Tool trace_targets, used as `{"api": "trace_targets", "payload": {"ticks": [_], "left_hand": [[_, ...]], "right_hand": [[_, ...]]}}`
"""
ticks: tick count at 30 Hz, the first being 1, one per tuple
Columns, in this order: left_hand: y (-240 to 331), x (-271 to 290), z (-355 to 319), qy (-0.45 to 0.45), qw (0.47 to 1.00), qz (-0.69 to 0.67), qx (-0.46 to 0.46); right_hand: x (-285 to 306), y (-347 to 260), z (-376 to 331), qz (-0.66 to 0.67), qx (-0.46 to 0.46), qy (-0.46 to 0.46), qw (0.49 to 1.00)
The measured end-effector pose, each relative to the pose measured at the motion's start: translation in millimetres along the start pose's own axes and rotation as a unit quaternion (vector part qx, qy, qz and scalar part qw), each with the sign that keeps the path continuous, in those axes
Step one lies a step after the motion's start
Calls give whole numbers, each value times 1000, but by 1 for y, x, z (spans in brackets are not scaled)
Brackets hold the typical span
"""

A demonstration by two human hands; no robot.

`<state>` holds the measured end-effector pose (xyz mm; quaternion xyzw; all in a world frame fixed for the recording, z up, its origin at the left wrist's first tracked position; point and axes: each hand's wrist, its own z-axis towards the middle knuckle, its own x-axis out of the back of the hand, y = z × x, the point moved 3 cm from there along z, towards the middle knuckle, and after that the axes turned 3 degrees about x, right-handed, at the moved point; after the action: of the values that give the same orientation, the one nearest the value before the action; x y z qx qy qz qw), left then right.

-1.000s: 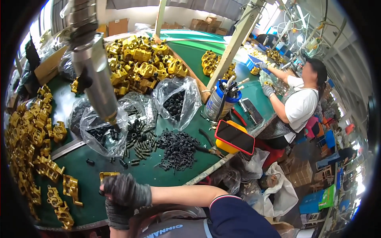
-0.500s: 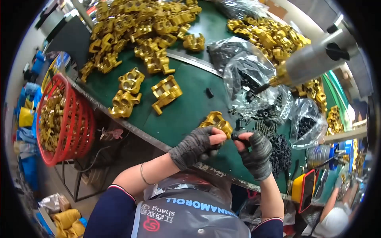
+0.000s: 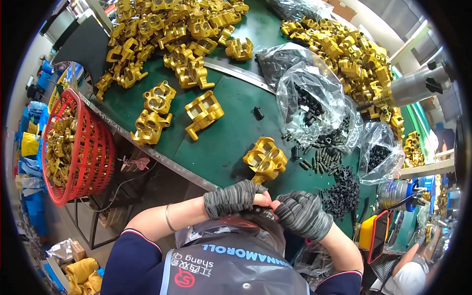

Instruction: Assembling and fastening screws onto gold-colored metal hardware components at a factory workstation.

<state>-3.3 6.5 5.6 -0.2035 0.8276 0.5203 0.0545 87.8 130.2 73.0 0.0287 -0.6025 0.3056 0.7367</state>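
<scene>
My left hand (image 3: 235,197) and my right hand (image 3: 301,213) wear dark grey knit gloves and meet close to my chest, fingertips pinched together around something small and dark that I cannot make out. Just beyond them a gold metal caliper casting (image 3: 265,159) lies on the green table (image 3: 216,142). Loose black pins and bolts (image 3: 322,157) are scattered to its right.
Piles of gold castings (image 3: 162,29) cover the far table. Clear plastic bags (image 3: 309,96) hold black parts. A red basket (image 3: 78,147) of castings hangs at the left edge. A hanging power tool (image 3: 418,86) is at right. A seated person (image 3: 408,270) works at lower right.
My view turned from the right part of the table toward the left. My hands drew back from the gold casting toward my chest and stay pinched together.
</scene>
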Motion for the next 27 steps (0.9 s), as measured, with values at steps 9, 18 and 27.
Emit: {"api": "trace_targets", "payload": {"ticks": [9,18,27], "left_hand": [[27,-9,-10,217,832,483,-164],[17,-5,-8,405,834,284,-245],[18,10,1,378,831,389,-126]], "right_hand": [[-8,1,12,115,-198,120,966],[-30,52,-22,171,-395,214,877],[-36,41,-1,-1,-263,241,934]]}}
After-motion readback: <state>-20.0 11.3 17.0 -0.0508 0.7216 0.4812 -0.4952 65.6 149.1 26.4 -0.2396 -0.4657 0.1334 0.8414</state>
